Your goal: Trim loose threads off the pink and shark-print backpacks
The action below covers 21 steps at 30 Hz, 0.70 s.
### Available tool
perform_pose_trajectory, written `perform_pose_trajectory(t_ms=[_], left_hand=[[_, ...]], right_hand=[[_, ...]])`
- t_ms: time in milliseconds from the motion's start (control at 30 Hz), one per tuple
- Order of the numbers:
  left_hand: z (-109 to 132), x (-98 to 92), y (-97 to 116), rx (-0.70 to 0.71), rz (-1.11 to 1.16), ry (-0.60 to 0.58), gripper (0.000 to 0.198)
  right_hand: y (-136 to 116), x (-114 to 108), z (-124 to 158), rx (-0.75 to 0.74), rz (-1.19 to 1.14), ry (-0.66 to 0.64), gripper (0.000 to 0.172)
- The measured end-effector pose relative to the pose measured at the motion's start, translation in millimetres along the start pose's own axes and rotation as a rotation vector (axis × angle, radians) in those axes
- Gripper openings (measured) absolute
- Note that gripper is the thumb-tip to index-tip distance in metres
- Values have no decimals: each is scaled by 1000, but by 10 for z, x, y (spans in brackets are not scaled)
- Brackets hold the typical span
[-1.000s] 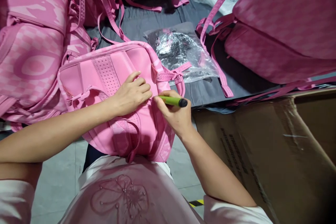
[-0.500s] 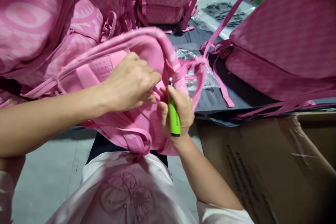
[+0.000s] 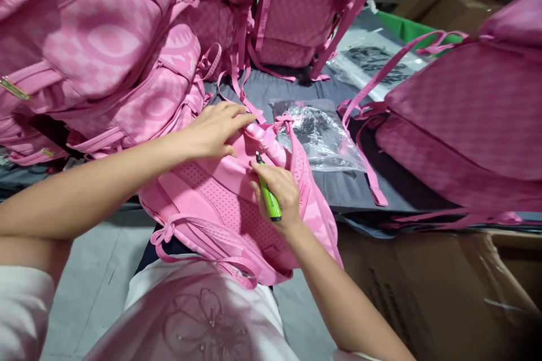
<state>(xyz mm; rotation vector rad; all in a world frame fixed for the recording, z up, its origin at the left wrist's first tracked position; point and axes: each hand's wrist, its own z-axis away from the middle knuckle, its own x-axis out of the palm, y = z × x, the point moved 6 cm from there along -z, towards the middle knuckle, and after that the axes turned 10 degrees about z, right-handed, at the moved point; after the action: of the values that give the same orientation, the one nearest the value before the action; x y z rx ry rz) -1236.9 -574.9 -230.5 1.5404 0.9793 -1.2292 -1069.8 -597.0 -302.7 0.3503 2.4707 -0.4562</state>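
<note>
A pink backpack lies across my lap against the table edge, its padded, dotted back panel and straps facing up. My left hand rests at its upper edge, fingers stretched out and thumb apart, by the rolled top part. In my right hand is a bright green marker pen, its dark tip pointing up and away from me. That hand's fingers are partly hidden behind the pen and lie over the back panel. Beside the backpack, a clear plastic bag with dark contents lies on the table.
Pink checkered backpacks are piled at the left, with another backpack at the back. A large backpack stands at the right on the dark table cloth. Below it sits an open cardboard box. A green bin is behind.
The backpack has turned and flattened, its back panel now facing up. My left hand has loosened from a closed grip and spread its fingers. The marker pen stays in my right hand.
</note>
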Motion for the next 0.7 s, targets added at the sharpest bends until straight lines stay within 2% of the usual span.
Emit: perform_pose_trajectory(t_ms=[67,167,233,300,400,533,633,700], left_hand=[[-168,110,-56,-81,-80,-114,86],[-355,276,-85,-122,-163,-120,86],[-402,381,-71,-61,-187,-92,89],[-380,458,-21,71,-213,-73,96],[-299,523,67,237,-241,-66,105],[-323,601,82,203,-282,-99,114],[-387,643,80,164,-291,-106,103],[-407,637,84,160,-294,-80,89]], right_hand=[[-59,27,49,28,-23,-34,29],[-120,58,146,20,-40,-90,25],[-96,85,195,3,-45,-138,27],[-24,109,222,15,-61,-162,33],[47,108,231,24,-96,-86,45],[109,112,236,118,-186,25,47],[178,94,207,133,-143,2,44],[264,21,142,133,31,10,44]])
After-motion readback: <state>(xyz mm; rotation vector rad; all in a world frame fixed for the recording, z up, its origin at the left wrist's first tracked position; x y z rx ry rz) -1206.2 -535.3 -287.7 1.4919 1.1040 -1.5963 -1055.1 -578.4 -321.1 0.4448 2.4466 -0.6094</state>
